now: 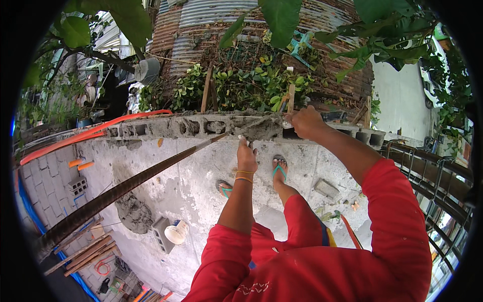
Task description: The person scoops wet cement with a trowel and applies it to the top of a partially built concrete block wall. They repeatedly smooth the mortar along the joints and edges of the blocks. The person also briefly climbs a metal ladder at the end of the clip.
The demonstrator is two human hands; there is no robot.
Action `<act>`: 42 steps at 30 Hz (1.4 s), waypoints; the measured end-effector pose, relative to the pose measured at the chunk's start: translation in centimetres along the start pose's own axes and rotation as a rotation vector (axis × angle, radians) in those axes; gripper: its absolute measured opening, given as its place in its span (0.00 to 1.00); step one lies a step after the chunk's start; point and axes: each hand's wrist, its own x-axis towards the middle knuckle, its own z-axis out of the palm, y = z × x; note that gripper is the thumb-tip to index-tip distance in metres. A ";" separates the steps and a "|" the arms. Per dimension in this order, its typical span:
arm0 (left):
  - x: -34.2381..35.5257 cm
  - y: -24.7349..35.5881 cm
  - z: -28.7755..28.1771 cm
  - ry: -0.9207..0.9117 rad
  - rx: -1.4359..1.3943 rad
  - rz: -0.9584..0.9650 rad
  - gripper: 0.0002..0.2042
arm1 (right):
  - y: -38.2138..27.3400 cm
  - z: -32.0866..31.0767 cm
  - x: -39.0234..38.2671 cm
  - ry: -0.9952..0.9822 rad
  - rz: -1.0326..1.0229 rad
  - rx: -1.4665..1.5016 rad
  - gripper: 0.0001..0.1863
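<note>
A row of grey hollow concrete blocks [171, 127] runs across in front of me, with wet mortar [261, 128] smeared over its top. My right hand [306, 122] is closed at the block row, right of the mortar. It grips what looks like a mortar-coated trowel [262, 121], its blade pointing left and hard to tell from the mortar. My left hand [246, 156] is at the near edge of the blocks, fingers partly stretched and apart, with nothing visible in it. A pale smear covers one fingertip. Whether it touches the block edge is unclear.
A long rusty steel bar [136, 186] slants from lower left to the blocks. An orange tube [95, 130] lies along them. Below are a mortar heap [133, 214], a white bucket [177, 232] and a loose block [326, 189]. Rebar [432, 176] stands right; leaves hang above.
</note>
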 end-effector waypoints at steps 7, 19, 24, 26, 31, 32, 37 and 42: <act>1.3 -4.9 3.1 -0.036 0.145 -0.046 0.33 | 1.4 1.7 -8.0 0.008 0.151 0.059 0.13; -4.4 -2.8 0.7 -0.083 0.499 0.113 0.32 | -6.7 2.8 -13.1 -0.037 0.463 0.613 0.29; -12.2 -2.6 -15.6 -0.162 0.709 0.231 0.29 | -9.5 4.6 -13.1 0.002 0.556 0.617 0.31; -14.8 -2.5 -24.5 -0.149 0.988 0.378 0.26 | -10.5 4.8 -13.9 0.040 0.561 0.639 0.31; -26.1 -4.0 -44.0 0.290 0.623 0.148 0.21 | -15.9 4.0 -17.1 0.091 0.700 0.662 0.32; -28.6 -4.4 -47.1 0.354 0.500 0.072 0.19 | -17.5 3.6 -17.7 0.183 0.658 0.661 0.31; -40.6 -11.6 -63.2 0.337 0.450 0.091 0.21 | -26.3 2.5 -22.2 0.060 0.738 1.090 0.25; -50.4 -22.7 -73.5 0.648 -0.089 -0.220 0.20 | -35.3 4.0 -23.8 -0.089 0.973 1.214 0.17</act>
